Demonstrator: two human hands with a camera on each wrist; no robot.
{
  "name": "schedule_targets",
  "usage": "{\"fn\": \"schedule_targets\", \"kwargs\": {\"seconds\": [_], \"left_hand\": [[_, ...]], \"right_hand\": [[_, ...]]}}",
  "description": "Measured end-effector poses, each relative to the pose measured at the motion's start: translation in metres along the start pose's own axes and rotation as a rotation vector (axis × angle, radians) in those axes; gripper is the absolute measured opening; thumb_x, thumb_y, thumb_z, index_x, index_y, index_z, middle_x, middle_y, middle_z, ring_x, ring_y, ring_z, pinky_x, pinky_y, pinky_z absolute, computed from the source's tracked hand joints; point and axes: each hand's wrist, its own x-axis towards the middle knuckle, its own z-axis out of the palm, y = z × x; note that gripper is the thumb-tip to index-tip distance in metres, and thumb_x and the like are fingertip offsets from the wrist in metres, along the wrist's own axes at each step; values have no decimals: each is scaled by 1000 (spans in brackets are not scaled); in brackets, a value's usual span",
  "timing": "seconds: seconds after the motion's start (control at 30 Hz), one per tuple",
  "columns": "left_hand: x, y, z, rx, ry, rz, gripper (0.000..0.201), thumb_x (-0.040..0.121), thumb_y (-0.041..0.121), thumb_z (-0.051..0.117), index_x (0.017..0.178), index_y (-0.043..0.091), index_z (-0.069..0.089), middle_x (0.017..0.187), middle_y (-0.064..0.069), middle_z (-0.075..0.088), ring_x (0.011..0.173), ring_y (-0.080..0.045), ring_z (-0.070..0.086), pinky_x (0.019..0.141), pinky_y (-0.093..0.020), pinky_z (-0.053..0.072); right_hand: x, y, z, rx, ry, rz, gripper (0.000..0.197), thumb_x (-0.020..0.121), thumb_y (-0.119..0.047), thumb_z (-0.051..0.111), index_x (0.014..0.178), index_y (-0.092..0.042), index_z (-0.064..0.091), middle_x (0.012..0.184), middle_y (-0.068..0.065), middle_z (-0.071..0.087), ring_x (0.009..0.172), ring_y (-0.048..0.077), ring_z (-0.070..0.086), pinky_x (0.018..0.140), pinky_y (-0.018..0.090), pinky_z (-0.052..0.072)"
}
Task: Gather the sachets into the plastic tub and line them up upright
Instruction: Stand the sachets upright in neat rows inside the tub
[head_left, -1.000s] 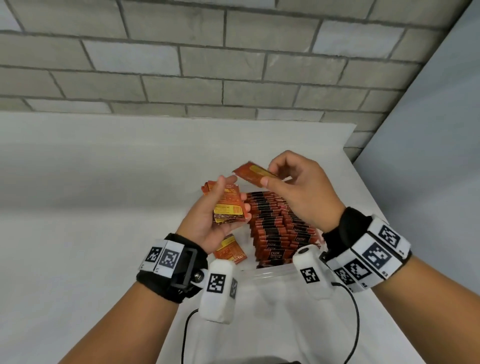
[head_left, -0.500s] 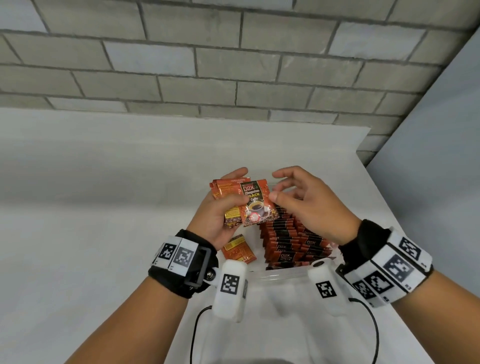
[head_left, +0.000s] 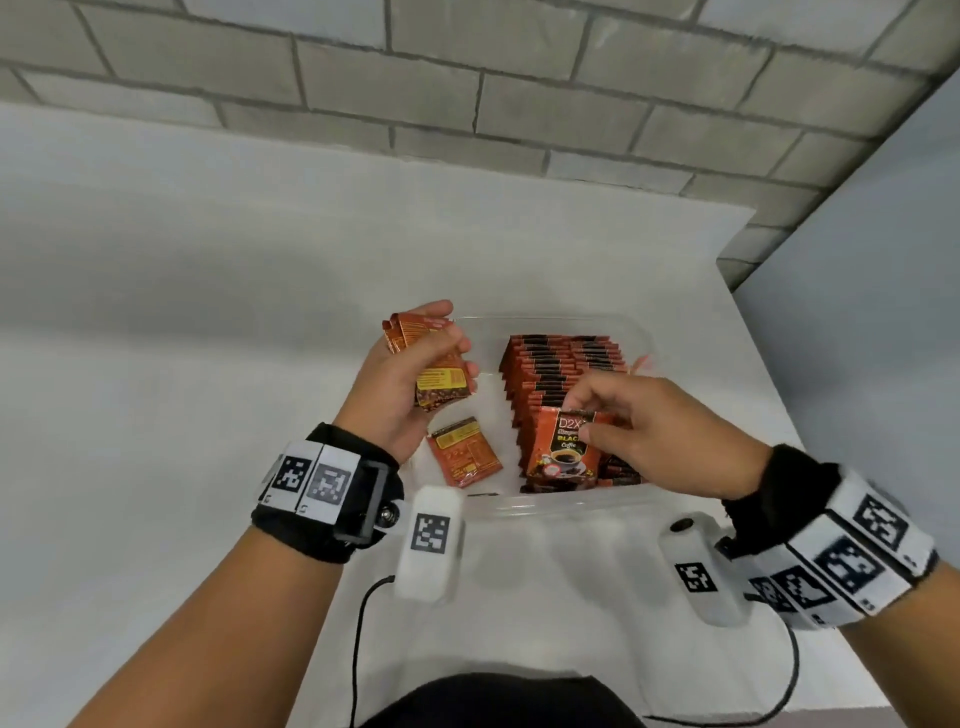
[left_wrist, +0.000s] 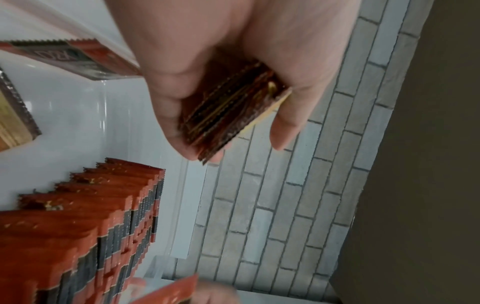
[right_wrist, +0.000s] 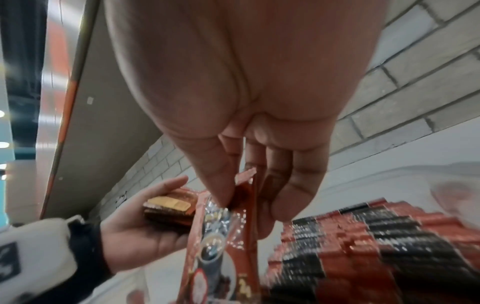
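Over the white table, the right hand has lowered its pinched sachet to the tub; left hand clasps a stack.

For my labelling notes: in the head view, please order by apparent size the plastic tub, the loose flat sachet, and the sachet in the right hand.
1. plastic tub
2. sachet in the right hand
3. loose flat sachet, though lower, so unsure.

Coffee sachet, pinched by right hand at near end of upright row in plastic tub: front reads "D2X", then "BLAC…", "Coffee"; rest covered by fingers. Same sachet, right wrist view: "24" near lower edge. Print on other sachets too small to read.
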Motion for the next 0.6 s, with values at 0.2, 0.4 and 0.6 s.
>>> {"fn": "schedule_targets", "kwargs": {"seconds": [0.2,0.4,0.6], "left_hand": [[3,-1,-5,-9,-5,-16,39,77,14,71,114,15,60,84,-8,64,69,-23,65,65,-32,56],[6,0,-6,4,-8,-40,37,73,17,66,110,17,63,84,-8,65,69,-22,65,64,-32,56],[6,0,-7,-9,-7,-43,34,75,16,65,109,17,64,83,-8,66,69,-22,65,64,-32,57]], "right_hand": [[0,10,13,-143,-145,42,18,91,-15,60,87,-33,62,81,-18,64,78,1,62,74,20,50],[5,18,21,-400,-105,15,10,87,-27,67,94,-27,74,89,-15,52,84,2,48,75,17,38],[13,15,24,-500,-135,19,5,85,-25,68,81,-24,71,79,-16,54,79,4,53,69,17,36]]}}
